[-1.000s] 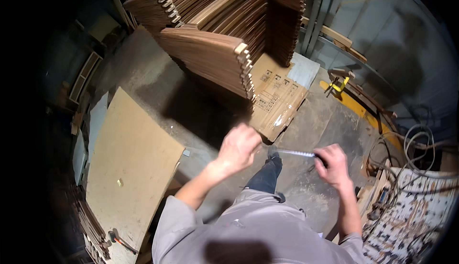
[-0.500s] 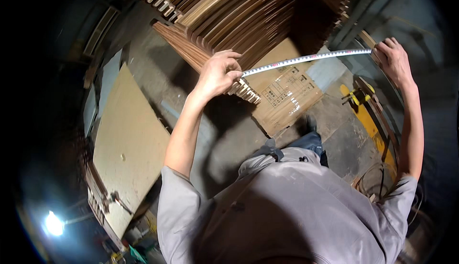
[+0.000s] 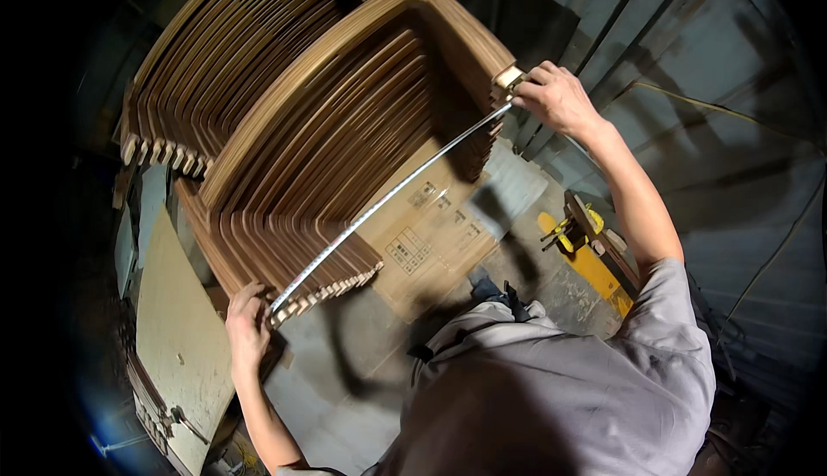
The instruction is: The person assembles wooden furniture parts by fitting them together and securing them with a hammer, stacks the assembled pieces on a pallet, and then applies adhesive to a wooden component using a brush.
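Now drawn out longer, the tape measure (image 3: 389, 198) is stretched between both ends of a wooden frame (image 3: 314, 49), pinched by left hand (image 3: 247, 325) and right hand (image 3: 556, 99), wide apart; cardboard (image 3: 413, 248) is seen below.

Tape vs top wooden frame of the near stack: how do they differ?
The tape is thin and pale; the top frame is thick and brown. The tape runs nearly straight; the top frame bends into a U. The tape is strung between left hand and right hand; the top frame lies on the stack. Both are long and narrow.
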The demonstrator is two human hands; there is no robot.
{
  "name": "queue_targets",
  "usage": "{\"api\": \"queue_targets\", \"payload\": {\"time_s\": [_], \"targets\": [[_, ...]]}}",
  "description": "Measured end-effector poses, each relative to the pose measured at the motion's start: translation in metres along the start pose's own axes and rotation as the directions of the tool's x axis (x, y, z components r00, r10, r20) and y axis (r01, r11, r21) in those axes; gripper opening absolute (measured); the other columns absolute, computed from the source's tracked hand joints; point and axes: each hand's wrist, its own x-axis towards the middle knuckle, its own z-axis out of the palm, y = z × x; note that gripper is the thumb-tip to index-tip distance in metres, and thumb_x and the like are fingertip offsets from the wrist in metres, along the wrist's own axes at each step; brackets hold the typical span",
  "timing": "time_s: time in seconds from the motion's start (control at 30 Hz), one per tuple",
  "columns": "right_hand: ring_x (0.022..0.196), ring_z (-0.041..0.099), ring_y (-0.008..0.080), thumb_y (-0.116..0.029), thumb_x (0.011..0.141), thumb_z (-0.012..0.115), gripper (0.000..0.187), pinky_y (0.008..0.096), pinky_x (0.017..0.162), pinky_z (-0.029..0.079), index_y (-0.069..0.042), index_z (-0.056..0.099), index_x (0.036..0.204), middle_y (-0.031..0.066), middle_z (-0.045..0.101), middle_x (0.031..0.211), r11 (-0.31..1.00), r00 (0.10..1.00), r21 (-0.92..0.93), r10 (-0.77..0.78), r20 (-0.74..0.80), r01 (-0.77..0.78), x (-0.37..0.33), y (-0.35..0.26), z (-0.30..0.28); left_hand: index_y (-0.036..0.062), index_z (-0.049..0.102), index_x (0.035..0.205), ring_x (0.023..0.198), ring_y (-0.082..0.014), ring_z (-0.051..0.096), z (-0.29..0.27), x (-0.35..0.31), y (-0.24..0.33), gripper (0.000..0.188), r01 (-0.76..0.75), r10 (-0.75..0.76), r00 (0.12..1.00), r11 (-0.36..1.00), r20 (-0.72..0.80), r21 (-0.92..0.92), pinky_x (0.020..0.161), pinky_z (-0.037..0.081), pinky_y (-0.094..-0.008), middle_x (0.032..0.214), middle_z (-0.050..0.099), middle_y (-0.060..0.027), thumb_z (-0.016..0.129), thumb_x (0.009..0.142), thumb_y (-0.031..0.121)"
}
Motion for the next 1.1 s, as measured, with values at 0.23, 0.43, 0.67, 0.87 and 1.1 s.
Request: {"api": "queue_targets", "payload": {"time_s": [0.23,0.43,0.67,0.87,1.1], "targets": [[0.09,0.057,0.0252,-0.03,0.084,0.066,0.019,0.0398,0.073,0.049,-0.012,0.067,0.085,0.0051,0.06,0.085,0.999,0.999,0.012,0.051,0.004,-0.051,0.006,0.082,0.012,-0.0031,0.055,0.079,0.113,-0.0374,0.055,0.007,-0.004,0.0,0.013,0.112,-0.111,0.994,0.993,0.006,-0.047,0.096,0.044,-0.044,0.109,0.063,-0.0155,0.059,0.07,-0.012],[0.088,0.056,0.0277,-0.029,0.083,0.066,0.021,0.0407,0.071,0.049,-0.008,0.065,0.08,0.0077,0.058,0.08,0.997,0.999,0.075,-0.017,0.048,0.013,0.023,0.094,0.025,0.0,0.058,0.075,0.117,-0.0359,0.054,0.009,-0.003,0.006,0.013,0.194,-0.193,0.981,0.98,0.031,-0.039,0.098,0.042,-0.0445,0.106,0.066,-0.0133,0.061,0.069,-0.011],[0.09,0.057,0.0283,-0.033,0.085,0.064,0.023,0.0421,0.073,0.048,-0.01,0.068,0.085,0.0075,0.06,0.081,0.993,0.996,0.111,-0.058,0.06,0.051,0.031,0.104,0.029,-0.0005,0.062,0.076,0.119,-0.0348,0.051,0.009,0.002,0.007,0.012,0.254,-0.25,0.966,0.965,0.068,-0.067,0.1,0.041,-0.044,0.108,0.066,-0.0114,0.065,0.067,-0.007],[0.089,0.056,0.0272,-0.034,0.084,0.064,0.022,0.0416,0.073,0.048,-0.012,0.069,0.085,0.0067,0.06,0.082,0.993,0.998,0.112,-0.047,0.031,0.043,0.038,0.104,0.035,-0.0003,0.066,0.077,0.12,-0.0334,0.05,0.012,0.002,0.007,0.013,0.22,-0.222,0.972,0.975,0.076,0.041,0.101,0.04,-0.0436,0.111,0.066,-0.011,0.07,0.065,-0.003],[0.09,0.055,0.0286,-0.014,0.08,0.063,0.01,0.0367,0.077,0.047,-0.008,0.065,0.088,0.009,0.056,0.086,0.994,0.997,0.084,-0.071,0.013,0.069,0.032,0.081,0.018,0.0001,0.065,0.1,0.114,-0.0376,0.053,0.017,-0.003,-0.023,0.022,0.036,-0.033,0.996,0.999,0.078,-0.031,0.097,0.042,-0.0438,0.114,0.062,-0.0192,0.059,0.084,0.014]]}}
